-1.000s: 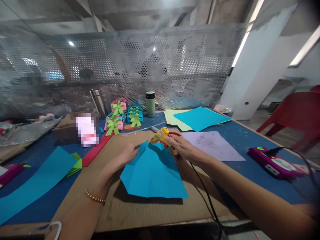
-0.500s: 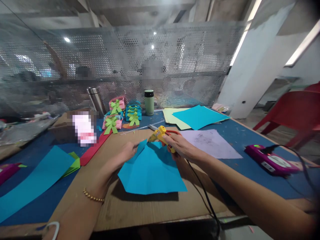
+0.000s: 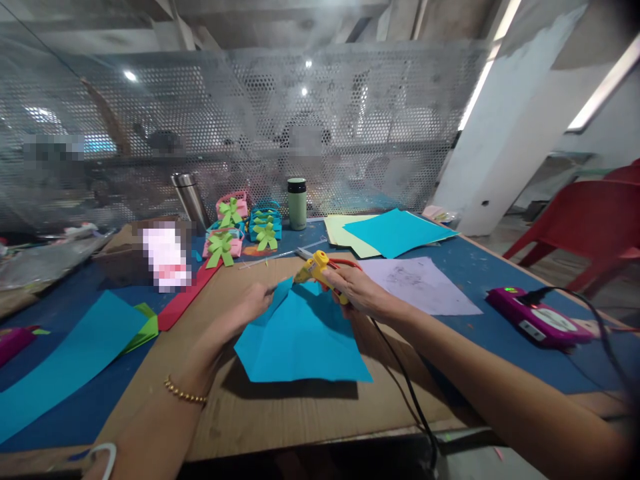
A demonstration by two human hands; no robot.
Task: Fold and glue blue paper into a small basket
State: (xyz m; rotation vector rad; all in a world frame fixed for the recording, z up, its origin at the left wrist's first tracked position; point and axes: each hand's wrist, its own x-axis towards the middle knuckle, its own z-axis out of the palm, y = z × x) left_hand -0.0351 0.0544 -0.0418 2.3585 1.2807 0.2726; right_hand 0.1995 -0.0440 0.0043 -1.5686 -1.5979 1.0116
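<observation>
Left hand (image 3: 254,303) seemingly pinched, right (image 3: 364,291) curled.

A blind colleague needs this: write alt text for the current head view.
A person's right-hand grip holds a yellow glue gun, its nozzle at the upper part of a creased blue paper sheet held by the left-hand grip. Cardboard lies beneath, on a blue table; behind stand small pink and blue crafts with green bows.

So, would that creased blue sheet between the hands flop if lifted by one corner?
The blue sheet is probably light, looking paper-thin. It may sag only a little: its near edge juts out above the cardboard, casting a shadow. It would likely bend first along its visible creases.
</observation>
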